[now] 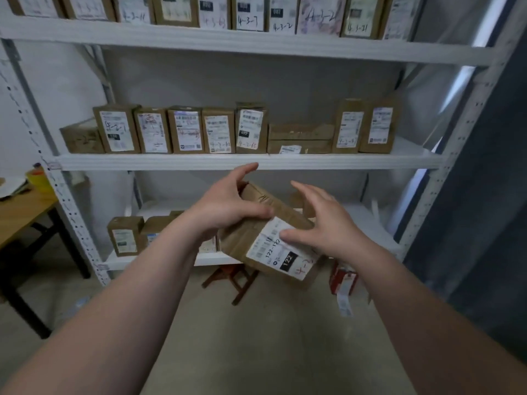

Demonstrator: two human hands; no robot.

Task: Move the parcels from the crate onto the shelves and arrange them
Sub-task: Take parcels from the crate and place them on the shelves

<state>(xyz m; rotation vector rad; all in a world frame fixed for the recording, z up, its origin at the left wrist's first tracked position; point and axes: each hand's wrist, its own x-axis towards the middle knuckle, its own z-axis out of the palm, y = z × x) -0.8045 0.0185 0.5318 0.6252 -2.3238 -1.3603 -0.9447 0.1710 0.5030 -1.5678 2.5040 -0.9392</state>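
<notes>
I hold a brown cardboard parcel with a white label reading 122 in front of the white shelving, tilted, below the middle shelf. My left hand grips its upper left side, thumb across the top, index finger raised. My right hand touches the label with its thumb, fingers spread above the parcel's right edge. The middle shelf carries a row of upright labelled parcels, with two flat boxes stacked lower in a gap. The crate is out of view.
The top shelf is packed with labelled parcels. The bottom shelf holds a few parcels at its left. A wooden table stands at the left. A wooden stool and a red box sit on the floor beneath.
</notes>
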